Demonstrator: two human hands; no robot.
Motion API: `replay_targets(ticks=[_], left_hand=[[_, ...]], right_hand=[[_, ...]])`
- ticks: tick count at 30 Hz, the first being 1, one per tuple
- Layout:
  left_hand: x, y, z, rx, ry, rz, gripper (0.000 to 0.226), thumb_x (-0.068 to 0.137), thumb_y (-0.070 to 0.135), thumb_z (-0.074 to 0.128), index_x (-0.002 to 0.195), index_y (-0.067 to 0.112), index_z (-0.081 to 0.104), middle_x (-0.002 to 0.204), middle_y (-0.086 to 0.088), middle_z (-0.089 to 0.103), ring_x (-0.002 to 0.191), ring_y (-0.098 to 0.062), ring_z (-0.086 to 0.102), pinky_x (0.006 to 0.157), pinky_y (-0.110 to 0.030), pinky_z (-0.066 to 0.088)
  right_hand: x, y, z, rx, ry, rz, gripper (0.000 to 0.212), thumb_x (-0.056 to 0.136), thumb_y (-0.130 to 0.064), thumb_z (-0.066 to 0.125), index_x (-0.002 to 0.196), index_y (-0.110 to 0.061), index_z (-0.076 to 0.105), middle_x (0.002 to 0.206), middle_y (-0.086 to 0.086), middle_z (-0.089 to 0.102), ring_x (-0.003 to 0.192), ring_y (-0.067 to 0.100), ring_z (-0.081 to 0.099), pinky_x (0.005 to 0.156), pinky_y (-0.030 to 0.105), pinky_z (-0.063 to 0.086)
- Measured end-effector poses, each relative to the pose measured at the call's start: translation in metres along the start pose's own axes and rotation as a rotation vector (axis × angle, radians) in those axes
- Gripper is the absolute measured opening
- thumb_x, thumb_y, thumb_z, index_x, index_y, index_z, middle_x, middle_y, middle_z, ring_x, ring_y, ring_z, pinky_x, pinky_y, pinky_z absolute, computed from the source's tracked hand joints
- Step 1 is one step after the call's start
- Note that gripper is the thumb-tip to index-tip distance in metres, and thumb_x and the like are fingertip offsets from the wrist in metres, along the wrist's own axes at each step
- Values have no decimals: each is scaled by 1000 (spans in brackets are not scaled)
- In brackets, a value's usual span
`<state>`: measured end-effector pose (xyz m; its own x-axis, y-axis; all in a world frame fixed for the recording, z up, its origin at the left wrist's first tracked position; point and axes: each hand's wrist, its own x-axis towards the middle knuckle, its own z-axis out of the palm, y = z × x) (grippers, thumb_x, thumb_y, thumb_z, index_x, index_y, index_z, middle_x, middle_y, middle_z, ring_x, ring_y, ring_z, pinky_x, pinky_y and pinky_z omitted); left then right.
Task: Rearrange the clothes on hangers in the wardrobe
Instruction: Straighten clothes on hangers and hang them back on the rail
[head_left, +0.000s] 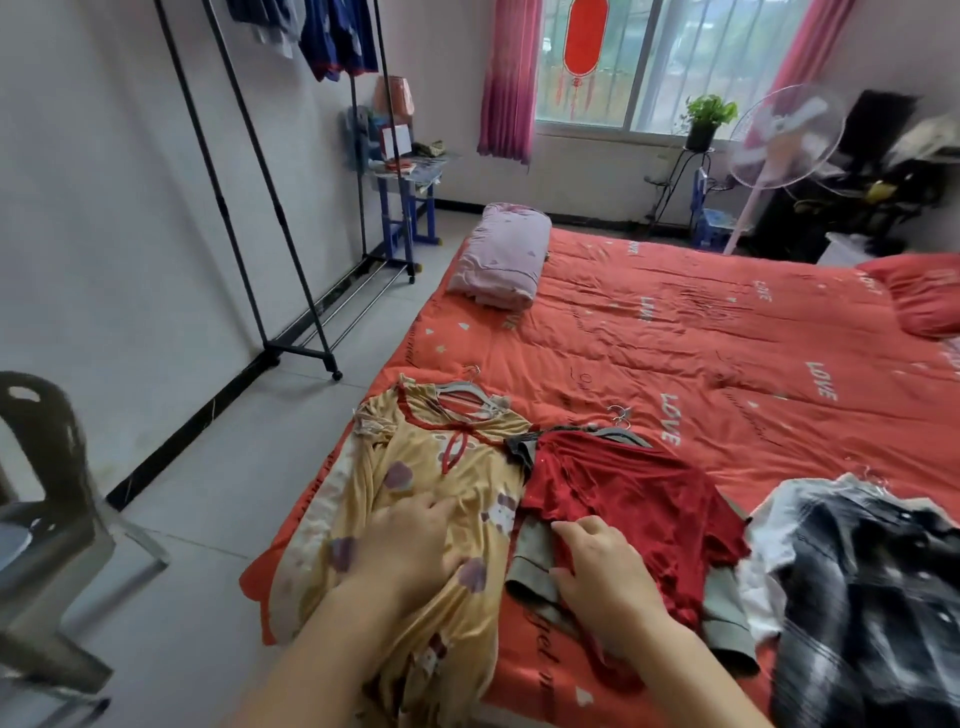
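Left hand (415, 540) flat on the yellow nightdress (415, 467), right hand (608, 566) grip on the red top (623, 488) unclear; both hangered on the bed (727, 338), garment rack (224, 208) nearly bare, so rehanging judged mostly outstanding.

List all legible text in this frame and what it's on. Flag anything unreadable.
"LOVE": white print on the red bedspread, repeated at several spots across it.
Dark cursive script on the bedspread: too blurred to read.
White card on the small desk by the wall: too small to read.
Yellow dress and red top: no lettering visible.
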<state>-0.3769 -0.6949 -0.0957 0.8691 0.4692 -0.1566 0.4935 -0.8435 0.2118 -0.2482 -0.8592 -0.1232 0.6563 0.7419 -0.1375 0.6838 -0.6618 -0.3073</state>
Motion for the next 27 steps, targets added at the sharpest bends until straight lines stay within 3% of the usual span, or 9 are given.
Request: replay_targets(ticks=[13,19,27], left_hand=[[178,-90,-17,40,-61,96,55,89,48,49,137,24,38,138,2,43,123,-19,43,96,-32,38],[264,-110,-4,40,-103,73,53,88,47,51,135,24,40,134,3,45,122,-19,44,96,-33,39],[408,-146,54,16,-178,-12,49,91,38,50,135,23,38,135,3,44,123,-19,43,96,-33,41]], right_hand=[[167,-31,8,-6,-53,96,43,90,-31,52,132,-25,45,126,-1,47,116,20,45,95,30,38],[260,-14,28,10,-150,72,48,88,-30,54,134,-25,44,125,0,48,116,22,45,95,31,38],[437,28,95,86,-266,54,37,88,-25,52,124,-18,53,127,4,49,117,23,48,95,33,42]])
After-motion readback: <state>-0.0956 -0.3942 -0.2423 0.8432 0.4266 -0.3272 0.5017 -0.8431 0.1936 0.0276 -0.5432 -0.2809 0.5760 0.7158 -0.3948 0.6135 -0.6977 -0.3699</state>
